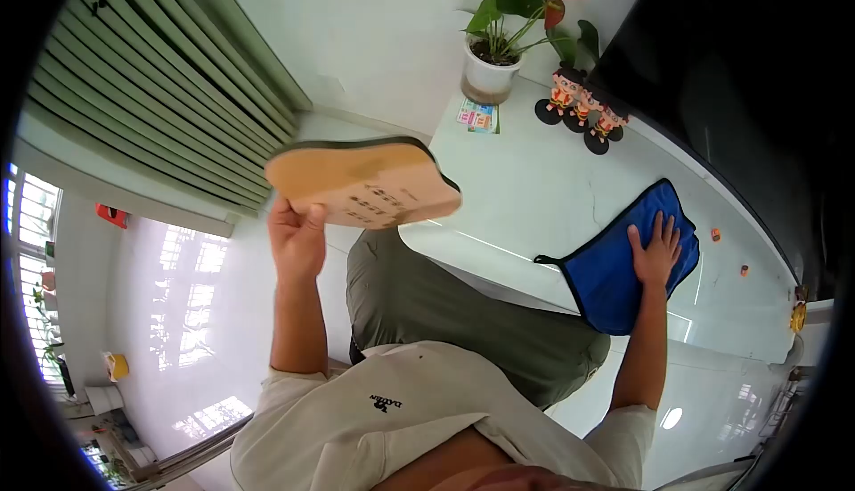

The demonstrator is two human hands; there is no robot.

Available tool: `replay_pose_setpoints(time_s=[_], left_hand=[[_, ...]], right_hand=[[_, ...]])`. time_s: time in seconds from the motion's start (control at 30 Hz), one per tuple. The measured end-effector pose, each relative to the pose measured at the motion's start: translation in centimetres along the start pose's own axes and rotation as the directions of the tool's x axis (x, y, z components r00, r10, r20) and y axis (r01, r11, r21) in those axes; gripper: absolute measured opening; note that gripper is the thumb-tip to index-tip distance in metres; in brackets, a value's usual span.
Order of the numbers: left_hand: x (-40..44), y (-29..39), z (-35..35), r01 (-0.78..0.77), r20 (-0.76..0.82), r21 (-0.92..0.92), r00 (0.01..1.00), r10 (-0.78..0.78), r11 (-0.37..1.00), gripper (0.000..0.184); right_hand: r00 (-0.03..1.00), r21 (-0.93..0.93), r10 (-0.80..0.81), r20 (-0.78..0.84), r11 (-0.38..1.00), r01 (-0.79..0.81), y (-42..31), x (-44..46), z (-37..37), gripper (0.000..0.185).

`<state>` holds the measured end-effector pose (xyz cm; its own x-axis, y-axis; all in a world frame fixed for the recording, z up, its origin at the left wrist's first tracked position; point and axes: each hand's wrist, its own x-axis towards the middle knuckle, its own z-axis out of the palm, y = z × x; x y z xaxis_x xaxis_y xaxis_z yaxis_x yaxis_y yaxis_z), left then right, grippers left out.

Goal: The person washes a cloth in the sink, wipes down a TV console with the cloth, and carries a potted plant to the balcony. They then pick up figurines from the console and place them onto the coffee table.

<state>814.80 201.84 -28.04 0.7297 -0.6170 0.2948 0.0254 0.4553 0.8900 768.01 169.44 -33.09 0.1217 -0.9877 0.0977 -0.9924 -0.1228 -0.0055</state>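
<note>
Raised above my knee, my left hand grips the lower left edge of a tan pad with a dark rim and printed writing, thumb on the face towards me. The pad is tilted and clear of the cabinet top. My right hand lies flat with spread fingers on a blue cloth with black trim. A black loop sticks out from the cloth's left corner. The cloth rests on the white cabinet top, its lower end reaching the front edge.
On the white cabinet top stand a potted plant, a colourful card and several small figurines. Two small orange bits lie right of the cloth. A large black screen stands behind; green curtains hang at left.
</note>
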Motion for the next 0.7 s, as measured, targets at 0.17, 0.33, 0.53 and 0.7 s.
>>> replay_pose_setpoints(time_s=[0.17,0.33,0.53,0.7], left_hand=[[-1.1,-1.6,3.1,0.055,0.086,0.017,0.995,-0.056,0.998,0.029],[-1.9,-2.8,4.9,0.108,0.235,0.108,0.963,-0.131,0.988,0.025],[-2.5,-2.4,6.9,0.083,0.326,0.245,0.931,-0.162,0.966,0.029],[-3.0,-2.5,7.8,0.009,0.357,0.310,0.925,-0.126,0.951,0.027]], right_hand=[[0.989,0.022,-0.079,-0.124,0.996,0.083,-8.0,-0.1,-3.5,0.066],[0.618,0.307,-0.706,-0.347,0.537,0.786,-19.0,1.5,-4.5,0.039],[0.347,0.025,-0.932,-0.105,0.347,0.938,-30.4,6.4,-2.7,0.023],[0.370,0.018,-0.927,-0.054,0.370,0.929,-32.9,7.6,-2.5,0.027]])
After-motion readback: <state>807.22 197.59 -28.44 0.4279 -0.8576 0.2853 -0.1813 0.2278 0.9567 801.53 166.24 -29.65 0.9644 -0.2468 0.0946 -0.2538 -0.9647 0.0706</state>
